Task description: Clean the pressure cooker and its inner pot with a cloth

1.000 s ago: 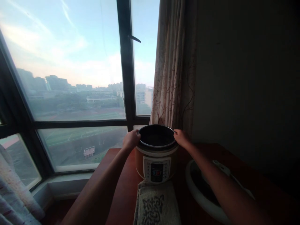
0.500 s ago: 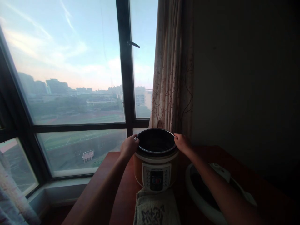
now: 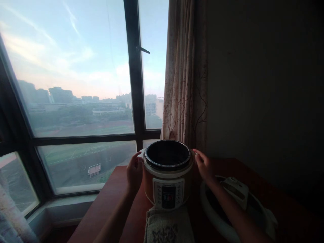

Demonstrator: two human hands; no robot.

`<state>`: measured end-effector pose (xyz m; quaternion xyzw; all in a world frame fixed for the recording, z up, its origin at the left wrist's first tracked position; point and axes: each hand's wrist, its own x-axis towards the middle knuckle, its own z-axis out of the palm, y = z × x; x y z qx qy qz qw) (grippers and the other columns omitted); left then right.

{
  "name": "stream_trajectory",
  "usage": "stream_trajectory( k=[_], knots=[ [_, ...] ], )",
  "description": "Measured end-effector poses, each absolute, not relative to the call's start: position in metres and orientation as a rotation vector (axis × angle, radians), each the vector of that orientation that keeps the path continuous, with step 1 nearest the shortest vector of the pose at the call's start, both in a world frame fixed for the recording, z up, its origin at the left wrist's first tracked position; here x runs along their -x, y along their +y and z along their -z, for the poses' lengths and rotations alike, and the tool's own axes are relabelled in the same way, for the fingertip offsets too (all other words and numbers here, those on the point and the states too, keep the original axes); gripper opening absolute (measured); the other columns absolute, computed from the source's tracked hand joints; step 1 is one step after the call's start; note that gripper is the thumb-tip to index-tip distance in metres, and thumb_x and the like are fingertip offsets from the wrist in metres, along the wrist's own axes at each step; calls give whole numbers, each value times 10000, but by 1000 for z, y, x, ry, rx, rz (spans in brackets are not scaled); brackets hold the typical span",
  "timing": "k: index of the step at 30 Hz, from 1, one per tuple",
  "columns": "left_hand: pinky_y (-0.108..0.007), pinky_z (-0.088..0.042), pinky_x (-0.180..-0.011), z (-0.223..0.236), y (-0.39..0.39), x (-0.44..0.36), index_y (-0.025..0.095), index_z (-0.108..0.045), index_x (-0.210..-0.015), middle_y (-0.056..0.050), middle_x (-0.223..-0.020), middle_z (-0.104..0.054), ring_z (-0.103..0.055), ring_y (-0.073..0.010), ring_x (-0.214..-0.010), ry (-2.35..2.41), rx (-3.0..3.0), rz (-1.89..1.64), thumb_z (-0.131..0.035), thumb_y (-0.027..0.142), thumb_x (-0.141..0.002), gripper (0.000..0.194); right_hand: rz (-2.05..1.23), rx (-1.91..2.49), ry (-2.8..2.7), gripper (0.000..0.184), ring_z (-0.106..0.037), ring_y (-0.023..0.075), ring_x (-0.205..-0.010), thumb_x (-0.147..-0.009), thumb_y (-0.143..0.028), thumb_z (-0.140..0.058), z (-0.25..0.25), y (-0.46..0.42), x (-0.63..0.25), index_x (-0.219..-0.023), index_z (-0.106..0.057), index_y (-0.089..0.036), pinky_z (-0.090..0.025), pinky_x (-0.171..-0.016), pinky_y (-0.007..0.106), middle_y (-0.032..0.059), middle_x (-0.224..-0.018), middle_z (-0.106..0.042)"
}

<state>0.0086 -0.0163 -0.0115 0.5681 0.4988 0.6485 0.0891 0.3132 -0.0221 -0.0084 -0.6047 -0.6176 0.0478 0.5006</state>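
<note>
A pressure cooker (image 3: pixel 149 184) with an orange-brown body and a dark front control panel stands upright on the table. Its black inner pot (image 3: pixel 167 155) sits inside, the rim slightly above the cooker's white collar. My left hand (image 3: pixel 134 170) is beside the cooker's left side handle, thumb and fingers apart and off the pot rim. On the opposite side, my right hand (image 3: pixel 202 163) has its fingers stretched toward the right handle, also off the rim. Whether the fingertips touch the handles is hard to tell. The detached lid (image 3: pixel 234 189) lies on the table, partly behind my right forearm.
A folded patterned cloth (image 3: pixel 168 224) lies in front of the cooker on the red-brown table (image 3: pixel 134 219). Behind are a curtain (image 3: pixel 181 84) and a large window (image 3: pixel 83 84). A dark wall (image 3: pixel 253 84) rises on the right.
Both hands have let go of the inner pot's rim and moved outward to the cooker's sides. The pot sits a little lower in the cooker. The view has shifted slightly.
</note>
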Motion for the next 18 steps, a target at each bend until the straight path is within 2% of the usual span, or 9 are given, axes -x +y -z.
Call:
stream_trajectory(
  k=[4,6,8,10,12,15,18],
  knots=[
    [-303,-503,-647,26,-18,-3,202,-667,-1049,-34,-818,-695,-646,-198,-696,1430,-1521,-2012,-553,423,-870,306,-153,1384,-1410,533,-697,243,-779,-922,-495,-398,38,-61,-355,-1201,-700,-157,-547,-745,354,91,-924,-763],
    [-332,-496,-709,24,-12,3,204,-675,-1013,-47,-866,-690,-641,-219,-759,1517,-1424,-2027,-568,413,-845,289,-166,1424,-1368,546,-667,225,-691,-910,-535,-428,49,-75,-386,-1219,-689,-169,-529,-703,344,52,-777,-728],
    [-356,-481,-770,21,0,10,200,-669,-1003,-68,-956,-673,-624,-242,-856,1556,-1311,-2033,-579,435,-823,309,-160,1505,-1314,548,-655,221,-671,-898,-544,-435,57,-85,-420,-1223,-683,-179,-518,-692,343,30,-714,-694],
    [-367,-471,-799,19,12,17,193,-655,-1034,-81,-1026,-653,-607,-259,-934,1517,-1244,-1990,-593,484,-803,377,-158,1584,-1274,545,-671,234,-700,-882,-541,-439,64,-91,-452,-1216,-680,-184,-523,-701,357,43,-751,-707],
    [-363,-469,-797,20,24,21,187,-645,-1072,-81,-1043,-650,-605,-262,-962,1436,-1224,-1908,-609,534,-780,455,-144,1626,-1269,522,-701,262,-802,-865,-530,-447,73,-95,-478,-1180,-687,-191,-534,-770,389,81,-885,-744],
    [-347,-464,-783,23,35,20,189,-664,-1078,-68,-1026,-670,-614,-249,-951,1300,-1167,-1778,-627,562,-755,495,-89,1640,-1322,471,-691,306,-1028,-861,-520,-454,89,-100,-501,-1110,-696,-201,-514,-923,442,126,-1113,-736],
    [-339,-469,-754,26,39,16,188,-681,-1115,-66,-1001,-694,-635,-240,-910,1160,-1079,-1700,-615,536,-745,513,-78,1668,-1431,458,-669,310,-1100,-891,-522,-442,103,-103,-507,-1133,-675,-211,-510,-955,450,128,-1167,-715]
  ],
)
